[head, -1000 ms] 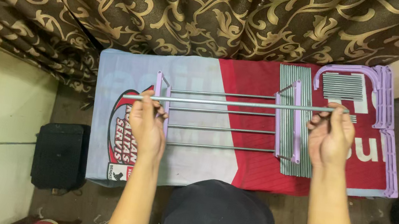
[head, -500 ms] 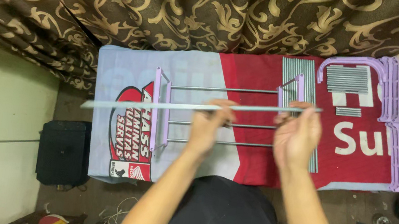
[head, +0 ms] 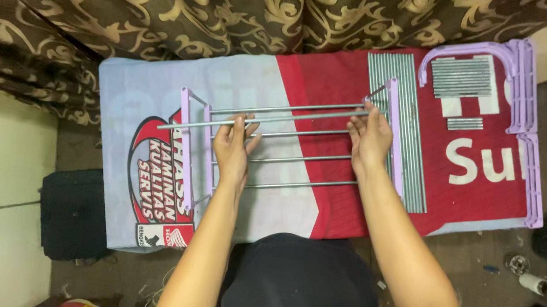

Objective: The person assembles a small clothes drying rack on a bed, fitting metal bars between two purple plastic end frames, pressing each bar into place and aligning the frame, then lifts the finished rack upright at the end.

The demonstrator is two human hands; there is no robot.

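Note:
A partly built rack lies on a red and grey banner (head: 312,74) on the floor: purple plastic side bars (head: 187,153) joined by several thin metal rods (head: 298,183). One loose metal rod (head: 292,117) slants across the top of the rack. My left hand (head: 232,147) pinches this rod near its left end. My right hand (head: 368,136) grips its right end against the right purple side bar (head: 396,145). The rod's left tip sticks out a little past the left side bar.
A row of loose long rods (head: 411,133) lies right of the rack, with short rods (head: 463,76) and purple frame pieces (head: 525,127) beyond. A brown and gold curtain (head: 236,8) hangs behind. A black box (head: 72,211) sits at left, small clutter (head: 538,283) at right.
The loose rod has slid to the right, so less of it sticks out past the left side bar. My left hand moved left along it, my right hand toward the right side bar.

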